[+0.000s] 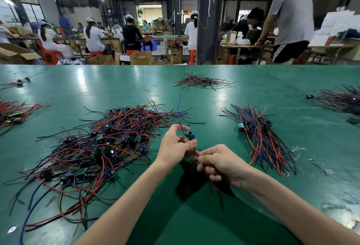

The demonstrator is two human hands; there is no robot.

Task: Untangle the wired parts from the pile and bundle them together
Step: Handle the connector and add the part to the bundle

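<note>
Fingers [191,143] of left hand [173,147] pinch wired part [190,135]; right hand [220,164] curled round its leads [206,173]. Judged light, limp; best held at component end.

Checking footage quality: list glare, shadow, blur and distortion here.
Head view: lamp glare streaks the green table; the left hand and right hand, gripping one wired part, throw a dark shadow below; wires of the pile blur toward the lower left; background workers are soft; corners stretch.
</note>
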